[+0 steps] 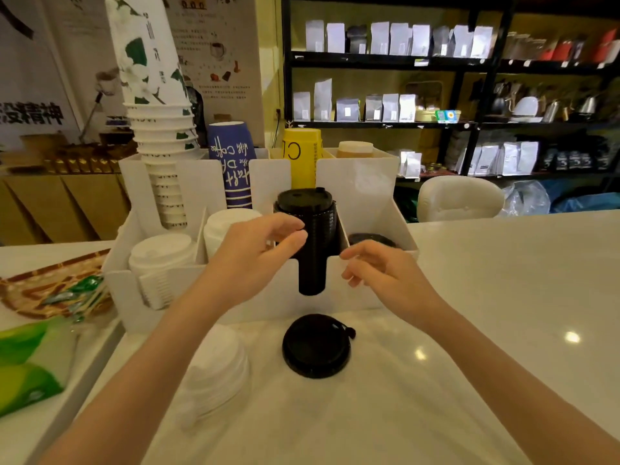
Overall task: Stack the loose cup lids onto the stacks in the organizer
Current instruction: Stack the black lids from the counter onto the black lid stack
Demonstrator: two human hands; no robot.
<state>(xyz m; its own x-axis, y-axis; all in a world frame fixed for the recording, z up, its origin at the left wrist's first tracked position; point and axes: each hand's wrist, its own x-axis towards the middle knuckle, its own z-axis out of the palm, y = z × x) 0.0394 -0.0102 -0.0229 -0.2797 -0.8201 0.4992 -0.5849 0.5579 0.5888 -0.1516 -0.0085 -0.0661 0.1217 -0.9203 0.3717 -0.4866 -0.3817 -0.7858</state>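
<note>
The tall black lid stack [310, 243] stands in the organizer's [352, 297] middle front slot, rising well above the slot's front wall, with its top lid sitting just beyond the left hand [258, 253]. That hand is at the stack's left side, fingers curled and thumb near the column, apparently touching or steadying it but holding nothing loose; the right hand [379, 273] hovers just right of the stack, fingers loosely spread and empty. Nearer the person than both hands, a loose black lid [316, 345] lies flat on the counter [486, 297], and left of it, below the left forearm, sits a loose pile of white lids [218, 367]. Beyond the left hand stand two white lid stacks [161, 260], and a low black stack [370, 239] lies just beyond the right hand. The chief risk, as I judge it, is the height of the black column: it looks slightly leaned, and a sideways nudge from either hand, or pressing a new lid on off-centre, could tip lids out over the front wall. A lid set on crooked would not nest and could slide off. Withdrawing a forearm carelessly could sweep the white pile or the black lid off the counter edge. Sorting by colour and size also matters, since a mismatched lid would sit loose.
</note>
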